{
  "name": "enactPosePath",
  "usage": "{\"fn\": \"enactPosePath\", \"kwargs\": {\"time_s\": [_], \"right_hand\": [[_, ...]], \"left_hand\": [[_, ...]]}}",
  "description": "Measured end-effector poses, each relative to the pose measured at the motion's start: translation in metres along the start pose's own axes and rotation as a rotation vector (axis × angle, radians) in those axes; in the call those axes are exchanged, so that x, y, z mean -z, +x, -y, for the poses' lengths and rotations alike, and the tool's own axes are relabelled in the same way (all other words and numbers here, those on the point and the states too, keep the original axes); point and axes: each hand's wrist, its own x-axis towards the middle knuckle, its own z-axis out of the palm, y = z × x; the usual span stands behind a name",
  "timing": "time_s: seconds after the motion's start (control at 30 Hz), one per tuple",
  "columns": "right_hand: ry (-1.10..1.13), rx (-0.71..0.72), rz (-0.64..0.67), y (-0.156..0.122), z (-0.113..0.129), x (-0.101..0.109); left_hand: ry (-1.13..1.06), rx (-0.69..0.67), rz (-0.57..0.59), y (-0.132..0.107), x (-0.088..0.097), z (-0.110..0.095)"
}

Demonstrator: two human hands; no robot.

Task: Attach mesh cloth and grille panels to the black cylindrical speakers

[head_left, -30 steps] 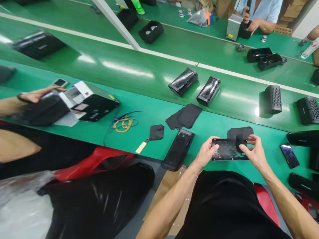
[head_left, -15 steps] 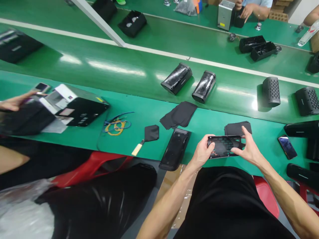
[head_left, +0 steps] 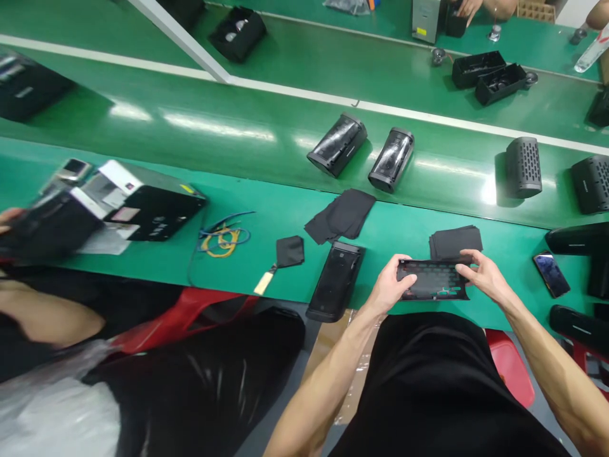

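Observation:
Both my hands hold a flat black perforated grille panel (head_left: 432, 280) level above the near edge of the green bench. My left hand (head_left: 389, 287) grips its left end, and my right hand (head_left: 480, 277) grips its right end with fingers along the top edge. Just behind the panel lies a stack of black fabric pieces (head_left: 455, 240). A black housing shell (head_left: 335, 280) lies on the bench to the left of my left hand, and more loose black fabric (head_left: 341, 216) lies beyond it.
Two glossy black speakers (head_left: 337, 145) and two grilled ones (head_left: 523, 167) ride the green conveyor (head_left: 228, 130). A phone (head_left: 551, 273) lies at right. Coloured wires (head_left: 223, 236) and a tagged fabric piece (head_left: 288, 251) lie left. A neighbouring person's hand (head_left: 9, 219) works with black boxes (head_left: 152, 202) at far left.
My right hand pressed a small black fabric piece onto the panel, then shifted to its right end. The panel now sits level. The person at left pulled their hand back.

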Motion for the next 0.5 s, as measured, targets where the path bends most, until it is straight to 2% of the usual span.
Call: {"fn": "enactPosePath", "kwargs": {"time_s": [0.27, 0.4, 0.5], "right_hand": [[0.324, -0.259, 0.23, -0.007, 0.002, 0.004], [0.429, -0.282, 0.3, -0.017, 0.007, 0.004], [0.451, -0.271, 0.32, -0.025, 0.012, 0.004]], "left_hand": [[-0.206, 0.056, 0.065, -0.006, 0.002, -0.008], [-0.243, 0.145, 0.063, -0.009, 0.005, -0.014], [-0.244, 0.135, 0.065, -0.009, 0.007, -0.014]]}}
